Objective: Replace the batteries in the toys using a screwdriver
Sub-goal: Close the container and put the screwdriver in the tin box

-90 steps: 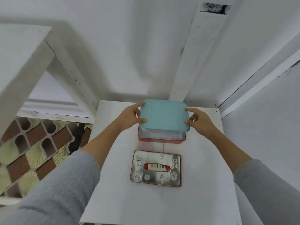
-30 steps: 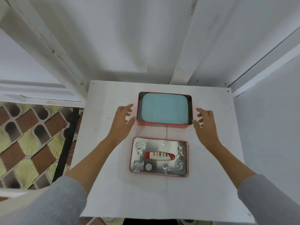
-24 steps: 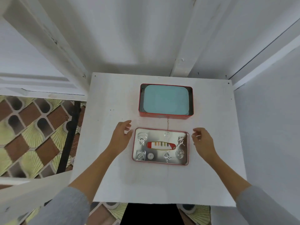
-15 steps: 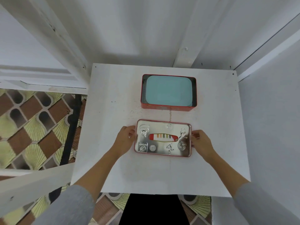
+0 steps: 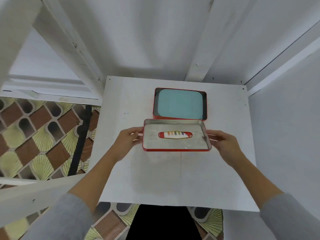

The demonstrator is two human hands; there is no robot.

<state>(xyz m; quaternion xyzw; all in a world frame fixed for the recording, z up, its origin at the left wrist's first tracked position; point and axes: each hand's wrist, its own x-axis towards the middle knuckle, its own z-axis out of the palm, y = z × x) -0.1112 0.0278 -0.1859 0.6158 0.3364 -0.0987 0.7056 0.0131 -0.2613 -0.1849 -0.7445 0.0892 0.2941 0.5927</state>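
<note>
A red tin box (image 5: pixel 205 104) stands open at the back of the white table (image 5: pixel 173 179), with a light blue plastic container (image 5: pixel 180 103) set inside it. Just in front of it I hold the tin's lid (image 5: pixel 174 144) lifted off the table, shiny inside facing up, with an oval window showing coloured stripes. My left hand (image 5: pixel 128 140) grips the lid's left edge. My right hand (image 5: pixel 223 142) grips its right edge. No toy, battery or screwdriver shows.
White walls close in the table at the back and right. A white slanted beam (image 5: pixel 72 45) runs on the left, above a patterned tiled floor (image 5: pixel 38 135). A black post (image 5: pixel 81 141) stands beside the table's left edge.
Both hands left the blue container sitting in the tin, came back to the lid, took its two ends and lifted it toward the box.
</note>
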